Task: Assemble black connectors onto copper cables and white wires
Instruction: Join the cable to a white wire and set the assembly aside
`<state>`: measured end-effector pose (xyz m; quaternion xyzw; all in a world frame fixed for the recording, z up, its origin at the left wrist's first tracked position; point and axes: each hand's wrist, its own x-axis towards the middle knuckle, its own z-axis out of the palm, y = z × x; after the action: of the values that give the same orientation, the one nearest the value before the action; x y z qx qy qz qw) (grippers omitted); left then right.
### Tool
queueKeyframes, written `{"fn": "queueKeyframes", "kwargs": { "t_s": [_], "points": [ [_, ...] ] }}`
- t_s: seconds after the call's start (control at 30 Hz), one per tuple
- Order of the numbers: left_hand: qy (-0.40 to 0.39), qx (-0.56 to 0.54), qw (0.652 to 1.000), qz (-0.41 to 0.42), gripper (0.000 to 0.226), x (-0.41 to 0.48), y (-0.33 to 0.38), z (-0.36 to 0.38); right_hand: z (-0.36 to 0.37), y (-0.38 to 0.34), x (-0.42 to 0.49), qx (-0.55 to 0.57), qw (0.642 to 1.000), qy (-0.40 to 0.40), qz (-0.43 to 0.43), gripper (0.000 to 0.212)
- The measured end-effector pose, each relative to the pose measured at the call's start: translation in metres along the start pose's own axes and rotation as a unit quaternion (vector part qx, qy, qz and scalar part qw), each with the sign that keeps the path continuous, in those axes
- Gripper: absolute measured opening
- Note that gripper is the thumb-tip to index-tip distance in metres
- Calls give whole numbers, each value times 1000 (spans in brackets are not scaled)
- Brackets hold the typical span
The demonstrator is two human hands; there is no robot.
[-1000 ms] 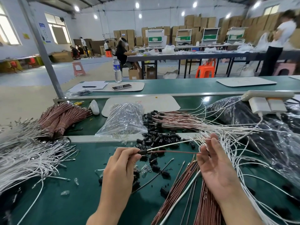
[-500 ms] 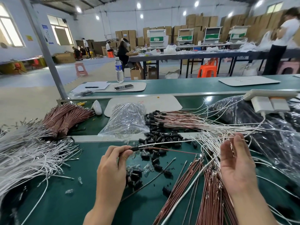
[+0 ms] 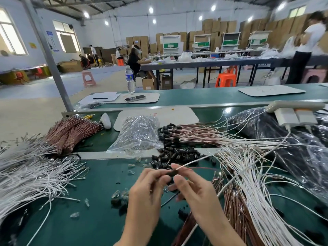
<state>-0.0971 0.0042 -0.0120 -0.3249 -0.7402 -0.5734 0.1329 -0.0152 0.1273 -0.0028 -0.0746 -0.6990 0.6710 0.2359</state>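
My left hand (image 3: 147, 190) and my right hand (image 3: 193, 190) meet above the green bench, both pinching one black connector (image 3: 173, 173). A white wire (image 3: 190, 163) and a thin copper cable (image 3: 204, 168) run from that connector to the right. Loose black connectors (image 3: 177, 154) lie in a heap just beyond my hands. Copper cables (image 3: 234, 206) and white wires (image 3: 248, 174) lie spread to the right of my right hand. Finished pairs with connectors (image 3: 170, 132) lie further back.
A large bundle of white wires (image 3: 30, 174) covers the left of the bench, with tied copper cables (image 3: 71, 132) behind it. A clear plastic bag (image 3: 138, 134) lies in the middle, dark bags (image 3: 292, 148) and a power strip (image 3: 294, 107) at the right. Small clear parts (image 3: 87, 203) dot the mat.
My right hand has come in from the wires on the right and now pinches the connector together with my left hand. Both hands sit lower and nearer the middle.
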Motion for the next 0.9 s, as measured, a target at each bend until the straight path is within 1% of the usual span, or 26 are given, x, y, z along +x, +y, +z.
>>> {"fn": "queueKeyframes", "kwargs": {
  "t_s": [0.07, 0.13, 0.2, 0.27, 0.33, 0.4, 0.5, 0.6, 0.67, 0.8, 0.9],
  "points": [
    [-31, 31, 999, 22, 14, -2, 0, 3, 0, 0, 1, 30, 999, 36, 4, 22],
    [-51, 48, 997, 24, 19, -3, -4, 1, -5, -1, 2, 62, 996, 65, 13, 20],
    [-67, 65, 995, 20, 19, -4, -8, -3, -12, -4, 4, 121, 987, 98, 35, 20],
    [-57, 66, 996, 17, 15, -4, -13, -6, -18, -4, 7, 193, 971, 124, 63, 21],
    [-45, 56, 997, 15, 12, -3, -13, -7, -20, -3, 9, 233, 960, 129, 88, 23],
    [-55, 63, 996, 20, 13, -4, -13, -5, -18, 1, 10, 235, 960, 108, 108, 25],
    [-82, 77, 993, 27, 19, -7, -11, -3, -10, 4, 7, 209, 968, 53, 126, 29],
    [-85, 74, 993, 20, 22, -8, -10, -2, -8, 5, 7, 206, 969, 42, 128, 28],
    [-82, 58, 995, 10, 21, -8, -11, -1, -11, 6, 8, 209, 969, 37, 128, 28],
    [-90, 47, 995, 8, 17, -9, -13, 1, -10, 9, 6, 199, 970, -7, 137, 32],
    [-100, 41, 994, -1, 15, -9, -16, 2, -10, 9, 7, 204, 968, -20, 148, 32]
  ]
}}
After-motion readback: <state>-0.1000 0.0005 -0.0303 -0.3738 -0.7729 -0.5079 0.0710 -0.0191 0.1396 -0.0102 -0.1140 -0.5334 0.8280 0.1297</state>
